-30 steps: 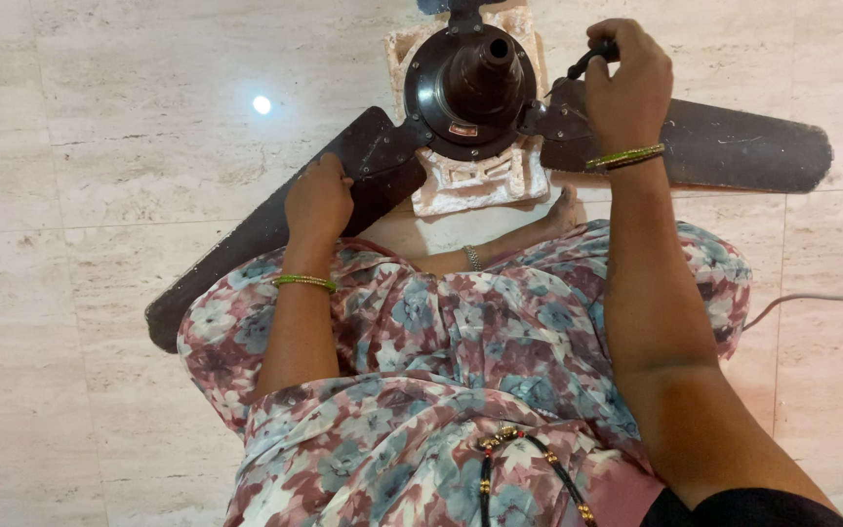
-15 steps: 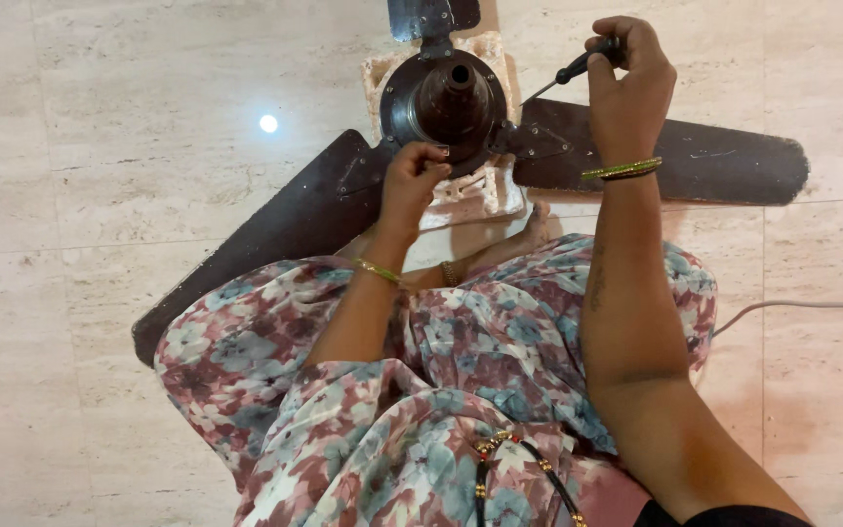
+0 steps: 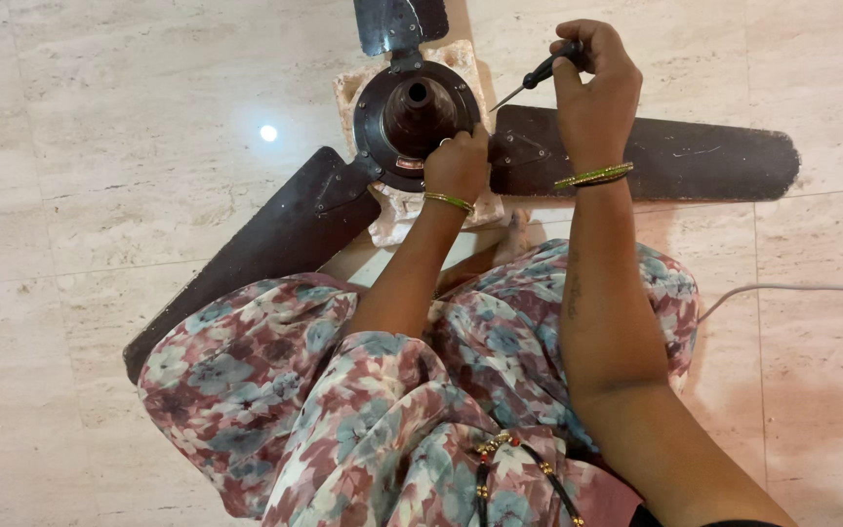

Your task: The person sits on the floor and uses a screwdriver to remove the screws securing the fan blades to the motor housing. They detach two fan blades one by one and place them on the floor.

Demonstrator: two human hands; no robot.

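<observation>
Your fingers on the left hand (image 3: 458, 164) are curled over the near right rim of the dark brown round metal motor housing of the ceiling fan (image 3: 414, 117), clenched on that rim with a thin green bangle at the wrist; your right hand (image 3: 592, 88) has its fingers wrapped tight about the black handle of a slim screwdriver (image 3: 539, 74), whose thin metal shaft slants down and left until its tip meets the fan near the root of the right blade. Going from the left: a small bright spot of reflected light (image 3: 267, 133) sits on the pale veined marble floor (image 3: 100, 146), well apart from the fan. Next comes the long dark brown fan blade on the left (image 3: 246, 259), running down and left from the housing until its far end slips under your floral pink and blue dress (image 3: 363, 410). The housing itself lies in the upper middle, resting on a whitish block of moulded packing foam (image 3: 390, 217) that shows around its edges. A short stub of a third dark blade (image 3: 397, 21) rises from the top of the housing to the picture's edge. To the right, the second long dark brown blade (image 3: 695, 161) lies flat, passing behind your right wrist with its green and gold bangles. Farther right a thin grey cable (image 3: 802, 289) runs along the floor to the edge. A black and gold beaded necklace (image 3: 524, 468) hangs at the bottom.
</observation>
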